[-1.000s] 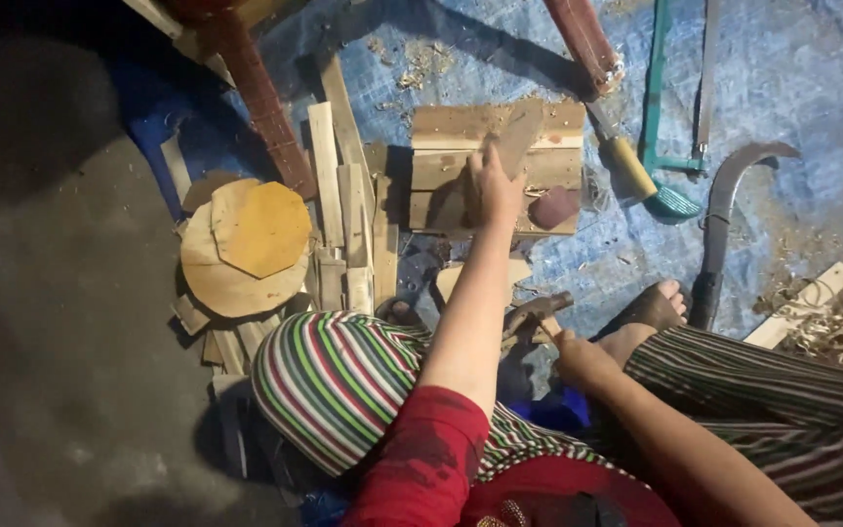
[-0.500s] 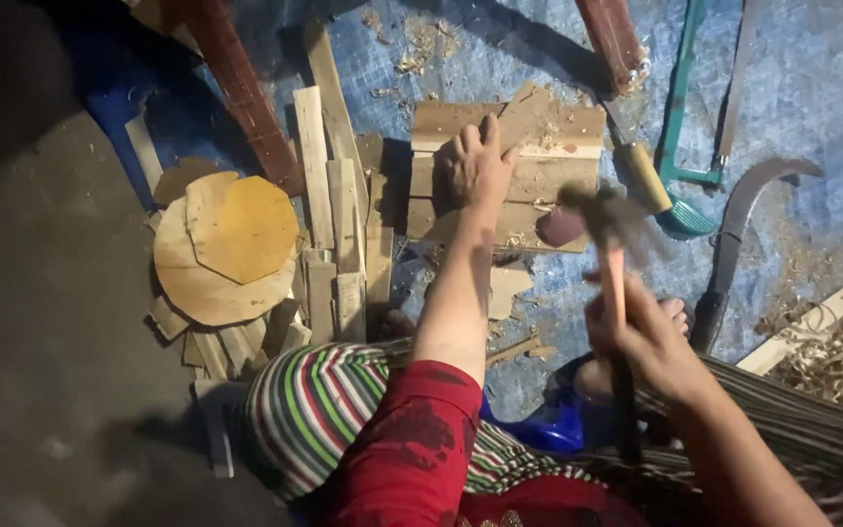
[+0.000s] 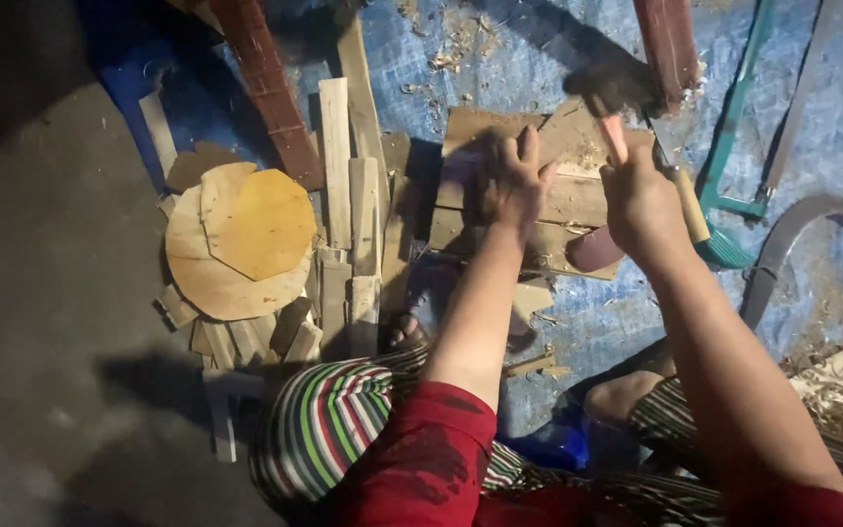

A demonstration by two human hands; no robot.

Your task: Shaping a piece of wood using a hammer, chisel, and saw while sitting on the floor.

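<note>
Head view: my left hand presses flat, fingers spread, on the stacked wooden boards lying on the blue tarp. My right hand has its grip clenched round the hammer handle, blurred head raised above the boards' far edge. Round plywood discs lie well left; a curved blade lies right.
</note>
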